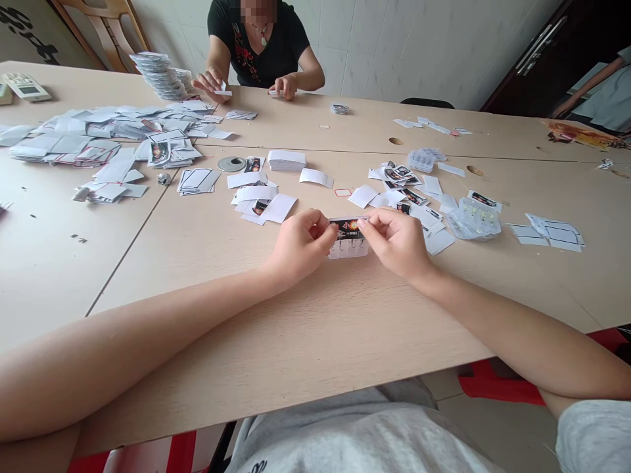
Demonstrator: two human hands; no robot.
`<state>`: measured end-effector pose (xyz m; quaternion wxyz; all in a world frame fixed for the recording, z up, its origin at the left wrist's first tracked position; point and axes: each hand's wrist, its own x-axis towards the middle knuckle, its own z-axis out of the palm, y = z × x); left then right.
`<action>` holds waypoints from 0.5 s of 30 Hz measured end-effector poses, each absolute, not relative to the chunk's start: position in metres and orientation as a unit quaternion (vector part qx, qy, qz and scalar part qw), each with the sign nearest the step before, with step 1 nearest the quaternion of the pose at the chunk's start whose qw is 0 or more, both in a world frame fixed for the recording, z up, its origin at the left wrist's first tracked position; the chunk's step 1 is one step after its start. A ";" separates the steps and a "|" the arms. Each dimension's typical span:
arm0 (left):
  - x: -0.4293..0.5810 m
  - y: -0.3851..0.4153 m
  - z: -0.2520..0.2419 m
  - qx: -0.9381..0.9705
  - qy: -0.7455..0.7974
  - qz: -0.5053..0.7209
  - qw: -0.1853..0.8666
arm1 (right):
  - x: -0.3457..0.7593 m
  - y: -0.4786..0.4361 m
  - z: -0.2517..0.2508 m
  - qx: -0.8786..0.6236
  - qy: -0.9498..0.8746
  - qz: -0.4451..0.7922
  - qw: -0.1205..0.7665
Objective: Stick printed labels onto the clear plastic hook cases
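Observation:
Between my two hands, just above the near part of the table, is a small clear plastic box of fish hooks [349, 249] with several compartments. A black printed card [348, 229] with an orange burst lies along its upper part. My left hand [306, 244] pinches the left end, thumb on the front and fingers curled behind. My right hand [396, 240] grips the right end, its thumb pressed on the card. The fingers behind the box are partly hidden. Right of my right hand sit more clear hook boxes [474, 219] beside loose black and white cards [428, 220].
White cards [256, 197] and a neat card stack [286, 160] lie ahead, near a tape roll [231, 163]. A large heap of cards [113, 128] covers the far left. Across the table [296, 328], a person in black [259, 46] handles small white pieces.

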<state>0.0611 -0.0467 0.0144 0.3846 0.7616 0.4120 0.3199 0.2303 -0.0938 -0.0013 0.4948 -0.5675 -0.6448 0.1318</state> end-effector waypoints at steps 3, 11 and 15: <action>0.061 -0.047 0.014 0.762 0.412 0.321 0.383 | 0.230 -0.094 -0.001 -0.567 -0.646 0.126 0.496; 0.062 -0.047 0.014 0.760 0.413 0.324 0.383 | 0.230 -0.092 -0.002 -0.564 -0.647 0.104 0.503; 0.063 -0.047 0.014 0.761 0.417 0.327 0.373 | 0.229 -0.091 -0.003 -0.569 -0.643 0.096 0.504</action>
